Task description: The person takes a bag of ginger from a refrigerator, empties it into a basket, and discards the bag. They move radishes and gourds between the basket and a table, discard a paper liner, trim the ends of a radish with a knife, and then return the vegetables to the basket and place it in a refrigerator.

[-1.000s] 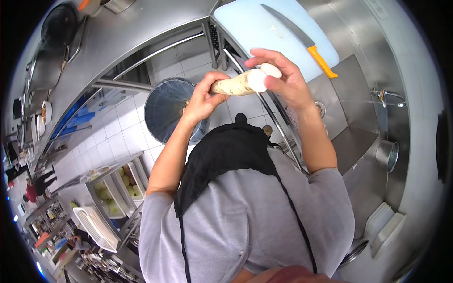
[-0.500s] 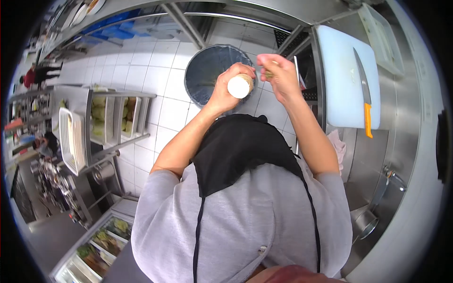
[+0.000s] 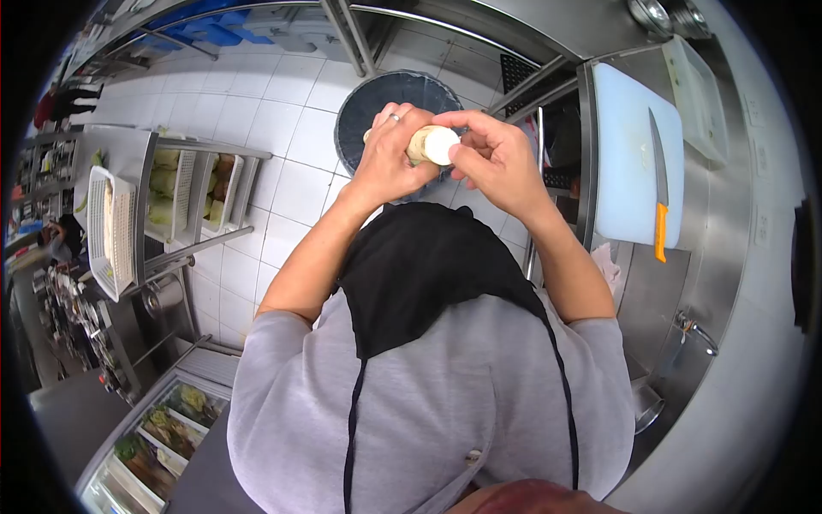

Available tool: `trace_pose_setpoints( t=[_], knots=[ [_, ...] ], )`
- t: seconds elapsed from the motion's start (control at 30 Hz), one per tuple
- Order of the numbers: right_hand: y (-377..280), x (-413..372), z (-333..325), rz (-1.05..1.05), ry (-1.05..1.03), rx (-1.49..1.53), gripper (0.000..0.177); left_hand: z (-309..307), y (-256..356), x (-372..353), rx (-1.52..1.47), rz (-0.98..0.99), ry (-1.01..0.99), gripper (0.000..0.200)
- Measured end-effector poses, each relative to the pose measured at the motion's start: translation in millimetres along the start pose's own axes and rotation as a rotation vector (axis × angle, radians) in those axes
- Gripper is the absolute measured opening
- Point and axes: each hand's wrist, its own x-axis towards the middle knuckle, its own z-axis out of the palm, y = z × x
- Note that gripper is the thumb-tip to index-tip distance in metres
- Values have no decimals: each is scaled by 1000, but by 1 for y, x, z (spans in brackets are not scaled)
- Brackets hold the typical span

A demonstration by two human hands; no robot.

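My left hand point(image 3: 390, 154) is wrapped round a pale, thick, cylindrical piece that looks like a root or stem vegetable point(image 3: 441, 146). Its flat, round white end faces up and to the right; I cannot make out its exact kind. At that end my right hand point(image 3: 501, 163) closes in, thumb on the rim and index finger over the top, pinching its edge. The left fingers cover most of the body. Directly below both hands stands a dark round bin point(image 3: 402, 90) with a plastic liner.
To the right, a yellow-handled knife point(image 3: 660, 184) lies on a white cutting board point(image 3: 621, 154) beside a translucent tray point(image 3: 698, 103). A tap point(image 3: 698, 332) is lower right. White crates point(image 3: 111, 236) and vegetable containers point(image 3: 184, 197) stand left.
My right hand has moved left from beside the vegetable onto its white end. My left hand has turned the piece so that end faces right. The greenish bit in my right fingers no longer shows.
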Motion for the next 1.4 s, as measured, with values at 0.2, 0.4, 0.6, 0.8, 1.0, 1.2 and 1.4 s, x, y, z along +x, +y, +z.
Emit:
trace_pose_setpoints(
  t=[0.2, 0.4, 0.6, 0.8, 1.0, 1.2, 1.4],
  knots=[
    [-1, -17, -20, 141, -6, -78, 24, 15, 6, 16, 76, 193, -62, 29],
    [12, -34, -24, 57, 168, -44, 20, 32, 13, 32, 17, 235, -138, 28],
    [27, -34, -45, 161, 180, 119, 19, 38, 28, 52, -72, 90, -395, 29],
    [62, -49, -76, 113, 346, 53, 33, 74, 40, 76, 56, 106, -591, 38],
    [81, -93, -173, 263, 725, 419, 30, 95, 36, 120, -96, -142, -781, 41],
    [125, -143, -278, 295, 963, -460, 36, 193, 41, 137, -133, 69, -642, 38],
    [166, -196, -331, 631, 716, -1360, 57, 258, 9, 148, -155, 274, -429, 40]
  ],
)
